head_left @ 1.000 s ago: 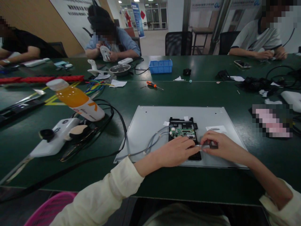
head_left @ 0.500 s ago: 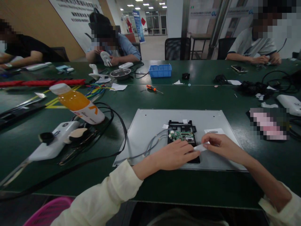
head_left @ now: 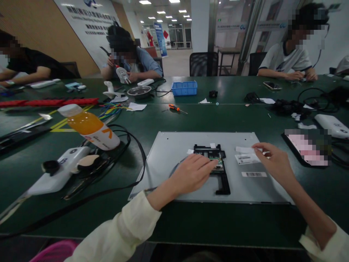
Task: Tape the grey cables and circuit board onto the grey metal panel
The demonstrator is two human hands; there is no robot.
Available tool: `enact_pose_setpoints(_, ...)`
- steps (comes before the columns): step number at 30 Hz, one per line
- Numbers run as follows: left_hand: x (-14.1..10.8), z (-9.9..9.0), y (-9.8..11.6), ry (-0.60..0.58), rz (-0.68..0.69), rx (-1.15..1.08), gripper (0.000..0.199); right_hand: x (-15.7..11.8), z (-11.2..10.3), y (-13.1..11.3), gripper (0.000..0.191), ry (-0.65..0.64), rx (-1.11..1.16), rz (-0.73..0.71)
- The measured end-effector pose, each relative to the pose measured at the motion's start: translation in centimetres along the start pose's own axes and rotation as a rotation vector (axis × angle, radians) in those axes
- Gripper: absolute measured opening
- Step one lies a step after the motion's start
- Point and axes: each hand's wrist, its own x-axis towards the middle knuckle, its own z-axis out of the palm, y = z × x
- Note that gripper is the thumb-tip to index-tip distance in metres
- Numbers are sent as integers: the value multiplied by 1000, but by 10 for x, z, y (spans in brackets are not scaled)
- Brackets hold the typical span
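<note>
A flat grey metal panel (head_left: 152, 163) lies on the dark green table in front of me. On it sits a black plastic frame (head_left: 225, 182) with a green circuit board (head_left: 218, 165) inside. My left hand (head_left: 192, 173) rests over the board and the frame's left part, fingers outstretched and palm down, hiding some of both. Grey cables beside the frame are mostly covered by it. My right hand (head_left: 274, 160) pinches the end of a white strip (head_left: 242, 149) above a printed label (head_left: 247, 159). A barcode sticker (head_left: 254, 174) is on the panel below.
Left of the panel are an orange drink bottle (head_left: 89, 127), a white device (head_left: 64, 167) and a black strap. Beyond it lie an orange screwdriver (head_left: 176, 108) and a blue basket (head_left: 184, 88). A phone (head_left: 302, 147) lies to the right. Several people sit across the table.
My right hand has moved away from the frame, up and right, carrying the white strip over the label. My left hand has shifted left onto the board. The view has tilted slightly upward.
</note>
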Motion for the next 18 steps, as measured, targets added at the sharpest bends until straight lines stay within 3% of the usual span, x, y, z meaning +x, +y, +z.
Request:
enact_pose_setpoints(5,-2,6,-33,145,-376,-122,27,5,3,16,29,-7,-201,-66)
enact_pose_setpoints(10,-10,19,-60,143,-636,-294,23,9,3,35,31,-24,-346,-78)
enact_pose_setpoints(15,-16,23,-71,54,-675,-367,15,12,9,51,33,39,-417,-217)
enact_pose_setpoints(18,-16,20,-72,18,-666,-382,13,12,17,48,33,43,-357,-328)
